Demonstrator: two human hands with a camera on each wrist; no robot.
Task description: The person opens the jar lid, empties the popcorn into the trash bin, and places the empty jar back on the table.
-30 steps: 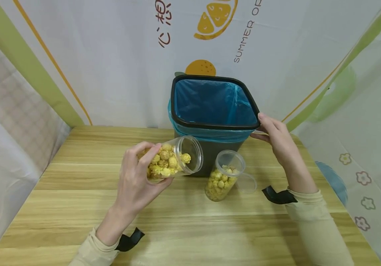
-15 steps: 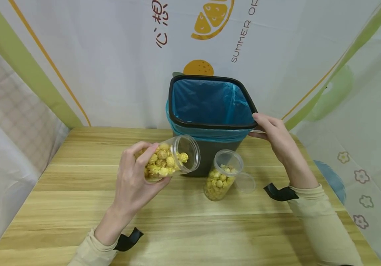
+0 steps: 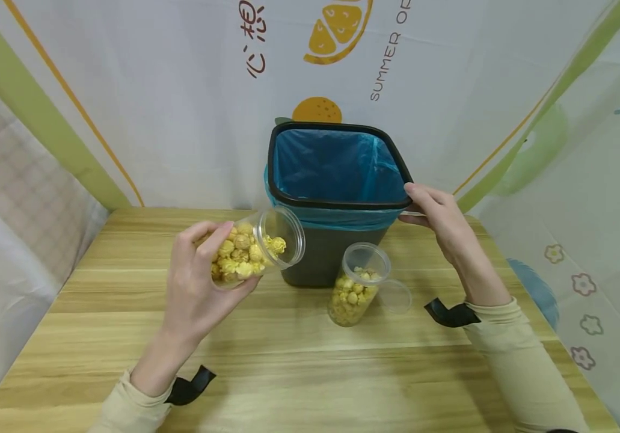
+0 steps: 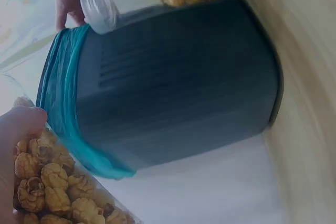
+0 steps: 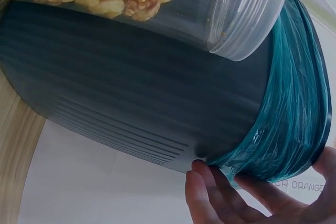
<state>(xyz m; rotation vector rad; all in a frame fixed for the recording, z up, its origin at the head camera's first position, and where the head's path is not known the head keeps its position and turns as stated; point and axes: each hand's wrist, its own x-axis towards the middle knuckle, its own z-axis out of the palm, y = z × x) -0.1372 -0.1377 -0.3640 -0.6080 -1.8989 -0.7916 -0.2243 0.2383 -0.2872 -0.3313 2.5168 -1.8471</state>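
Note:
My left hand grips a clear plastic jar of yellow popcorn, tipped on its side with its uncapped mouth toward the right. That jar is held just left of and in front of a dark grey trash can. A blue bag lines the can and folds over its rim. At the can's right corner, my right hand holds the black rim, thumb on top; the fingers lie under it against the bag. Another popcorn jar stands in front of the can.
Beside the standing jar, a clear round lid lies on the wood-grain table. Printed curtains hang close behind the can and at both sides, including a back curtain with orange drawings.
My left hand and its tilted jar have shifted left and slightly up, away from the can's front. The right hand stays on the rim. The whole head view has drifted slightly.

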